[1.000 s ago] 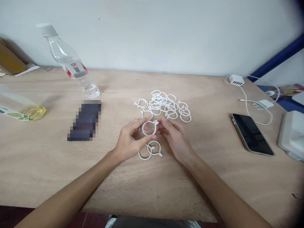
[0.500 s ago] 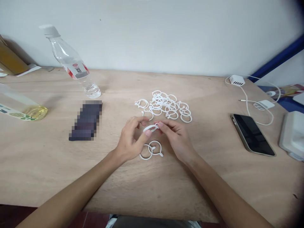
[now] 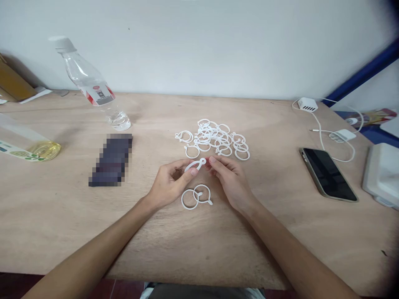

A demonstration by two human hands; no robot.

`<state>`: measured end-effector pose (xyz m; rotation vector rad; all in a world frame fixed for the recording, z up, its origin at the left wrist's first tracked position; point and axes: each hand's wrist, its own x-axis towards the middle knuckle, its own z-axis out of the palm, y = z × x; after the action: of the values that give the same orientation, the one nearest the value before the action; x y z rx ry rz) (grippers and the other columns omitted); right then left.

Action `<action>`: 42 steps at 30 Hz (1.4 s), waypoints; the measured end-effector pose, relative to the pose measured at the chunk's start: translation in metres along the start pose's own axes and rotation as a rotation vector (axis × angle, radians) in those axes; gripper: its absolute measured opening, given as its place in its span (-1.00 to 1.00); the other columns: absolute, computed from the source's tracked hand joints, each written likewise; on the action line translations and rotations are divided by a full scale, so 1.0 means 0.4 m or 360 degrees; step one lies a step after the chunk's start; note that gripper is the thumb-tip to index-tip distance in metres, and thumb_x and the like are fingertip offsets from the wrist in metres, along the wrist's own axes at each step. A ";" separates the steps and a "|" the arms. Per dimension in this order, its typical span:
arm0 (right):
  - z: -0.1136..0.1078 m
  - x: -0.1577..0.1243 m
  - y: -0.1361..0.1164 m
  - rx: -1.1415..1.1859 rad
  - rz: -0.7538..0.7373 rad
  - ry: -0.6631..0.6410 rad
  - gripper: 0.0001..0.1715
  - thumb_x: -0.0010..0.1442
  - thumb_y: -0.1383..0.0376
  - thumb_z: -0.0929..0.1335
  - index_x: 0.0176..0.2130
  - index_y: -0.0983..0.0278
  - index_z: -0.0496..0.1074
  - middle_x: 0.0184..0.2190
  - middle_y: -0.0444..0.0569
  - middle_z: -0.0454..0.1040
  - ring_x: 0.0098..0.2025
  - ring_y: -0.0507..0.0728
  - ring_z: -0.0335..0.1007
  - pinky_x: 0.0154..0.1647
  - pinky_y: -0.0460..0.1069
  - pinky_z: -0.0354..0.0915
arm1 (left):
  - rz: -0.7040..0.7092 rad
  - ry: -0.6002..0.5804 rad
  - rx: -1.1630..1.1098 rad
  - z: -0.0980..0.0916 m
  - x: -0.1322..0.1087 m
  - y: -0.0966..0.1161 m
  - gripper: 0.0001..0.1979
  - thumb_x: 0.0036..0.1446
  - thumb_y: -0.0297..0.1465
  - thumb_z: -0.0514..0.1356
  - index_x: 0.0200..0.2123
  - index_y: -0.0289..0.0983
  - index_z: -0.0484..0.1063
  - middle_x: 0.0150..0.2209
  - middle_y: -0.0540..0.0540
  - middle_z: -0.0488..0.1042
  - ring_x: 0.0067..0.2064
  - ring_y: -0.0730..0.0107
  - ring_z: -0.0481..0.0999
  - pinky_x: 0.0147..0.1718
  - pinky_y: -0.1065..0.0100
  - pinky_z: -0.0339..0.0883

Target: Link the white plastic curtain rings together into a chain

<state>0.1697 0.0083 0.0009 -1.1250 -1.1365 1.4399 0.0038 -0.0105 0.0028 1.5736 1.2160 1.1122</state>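
Note:
My left hand (image 3: 170, 182) is closed around a white plastic curtain ring (image 3: 193, 165), with the thumb on its near side. The ring is tilted, and its small eyelet end points right. Just beside that eyelet, my right hand (image 3: 232, 178) has its thumb and fingertips pinched together. Whether they hold a part or touch the ring is hidden. Below the hands, two white curtain rings (image 3: 189, 209) lie partly overlapping on the table. Beyond the hands lies a loose pile of several more curtain rings (image 3: 215, 135).
On the wooden table (image 3: 149, 241), a clear water bottle (image 3: 102, 95) and a pixelated dark object (image 3: 110, 160) are at left. Farther left is a bottle with yellow liquid (image 3: 46, 151). At right lie a phone (image 3: 328, 174), a charger (image 3: 308, 104) with white cable, and a white box (image 3: 383, 174).
The held ring has turned so its eyelet shows clearly and points up and right. My right fingertips have shifted from over the eyelet to beside it. The left fingers have closed in.

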 end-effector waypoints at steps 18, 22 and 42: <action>0.010 -0.001 0.003 0.0235 0.0119 -0.0026 -0.85 -0.05 0.18 0.49 -0.50 0.21 0.61 -0.51 -0.06 0.53 -0.38 0.10 0.34 -0.30 0.04 0.26 | 0.0041 -0.0326 0.0230 -0.023 0.005 -0.003 -0.58 0.26 -0.14 0.05 -0.25 -0.33 0.56 -0.46 -0.02 0.46 -0.46 0.48 0.29 -0.50 0.47 0.15; 0.006 0.005 0.001 0.0155 0.0060 -0.0035 -0.80 -0.02 0.14 0.48 -0.51 0.22 0.59 -0.50 -0.06 0.53 -0.39 0.10 0.35 -0.33 0.02 0.26 | 0.0025 -0.0290 0.0218 -0.016 0.003 -0.011 -0.58 0.25 -0.14 0.06 -0.19 -0.35 0.55 -0.43 -0.04 0.48 -0.44 0.46 0.32 -0.49 0.46 0.19; -0.015 0.093 -0.015 -0.1192 -0.0577 -0.0440 -0.78 0.12 0.35 0.32 -0.41 0.16 0.58 -0.48 -0.12 0.55 -0.40 0.11 0.37 -0.31 0.03 0.22 | 0.0296 -0.0102 0.0918 -0.007 -0.008 -0.030 -0.65 -0.01 -0.42 0.25 -0.09 -0.23 0.53 -0.24 -0.12 0.40 -0.12 0.19 0.34 -0.07 0.12 0.31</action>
<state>0.1717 0.0465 0.0021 -1.1350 -2.0626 0.9080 -0.0021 -0.0113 -0.0083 2.1731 1.4504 0.8514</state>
